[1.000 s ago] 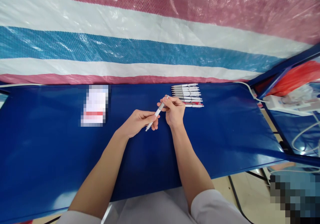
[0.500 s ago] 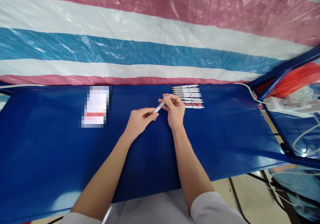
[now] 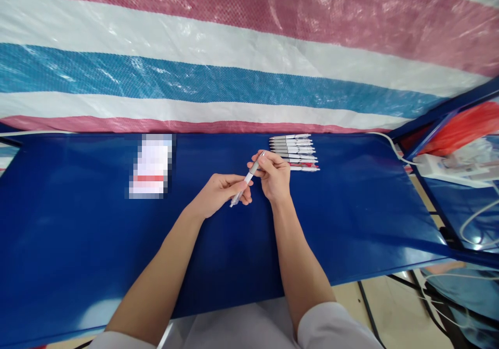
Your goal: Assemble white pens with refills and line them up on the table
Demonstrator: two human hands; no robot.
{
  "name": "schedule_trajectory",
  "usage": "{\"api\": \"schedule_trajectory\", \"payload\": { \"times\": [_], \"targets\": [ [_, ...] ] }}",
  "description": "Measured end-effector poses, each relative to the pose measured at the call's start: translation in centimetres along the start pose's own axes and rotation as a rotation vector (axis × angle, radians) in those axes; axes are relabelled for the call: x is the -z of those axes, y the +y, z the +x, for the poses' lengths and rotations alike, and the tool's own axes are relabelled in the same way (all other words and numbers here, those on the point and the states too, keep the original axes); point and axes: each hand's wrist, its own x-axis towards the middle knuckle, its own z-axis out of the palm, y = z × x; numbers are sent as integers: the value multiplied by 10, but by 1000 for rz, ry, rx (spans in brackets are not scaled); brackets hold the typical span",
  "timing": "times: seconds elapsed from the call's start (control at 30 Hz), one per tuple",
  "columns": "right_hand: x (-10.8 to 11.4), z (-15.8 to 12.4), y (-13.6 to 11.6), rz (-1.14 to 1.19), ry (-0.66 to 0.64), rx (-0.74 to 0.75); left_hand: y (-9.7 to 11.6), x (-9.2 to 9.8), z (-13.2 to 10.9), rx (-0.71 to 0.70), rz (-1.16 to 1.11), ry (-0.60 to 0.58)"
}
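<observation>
Between my two hands a white pen [image 3: 249, 176] with a grey grip slants over the table, its grey end up and to the right. My left hand [image 3: 224, 190] is closed on the white barrel, and the clip end sticks out below the thumb. At the other end, my right hand [image 3: 275, 175] pinches the pen near its tip. Just behind the right hand lies a row of several similar pens [image 3: 292, 144], side by side with tips to the left; one of them has red on it. The right hand hides part of the nearest ones.
A blurred white sheet or packet with a red band [image 3: 150, 167] lies at the left on the blue table [image 3: 97, 245]. Striped plastic sheeting [image 3: 234, 79] hangs along the back edge. A white power strip [image 3: 448, 170] and cables are at the right, beside blue frame bars.
The pen has turned steeper, and its clip end now shows below my left hand. My left hand has shifted slightly right and down along the barrel; the right hand keeps its pinch near the tip.
</observation>
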Motion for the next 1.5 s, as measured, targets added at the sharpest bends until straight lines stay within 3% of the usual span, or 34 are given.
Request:
{"api": "schedule_trajectory", "payload": {
  "times": [0.13,0.23,0.43,0.57,0.8,1.07,1.33,1.4,1.5],
  "targets": [
    [-1,-3,1,7,-9,1,0,1,-1,42,-96,-73],
    [-1,-1,2,6,11,13,0,1,0,59,-110,-56],
    [-3,5,4,-60,155,68,-4,-3,6,-132,267,269],
    [-5,5,6,-65,184,113,-9,-7,8,-222,422,355],
    [-2,3,4,-37,55,15,2,-4,3,-122,333,229],
    [-7,-3,2,-7,111,57,2,-3,-1,-61,119,-7],
    [-4,-3,5,88,51,14,-2,-3,1,69,-200,-156],
    [-3,-1,6,101,47,18,-2,-3,3,81,-201,-126],
    [-3,3,6,89,84,52,-3,-4,6,-9,-32,66]
  ]
}}
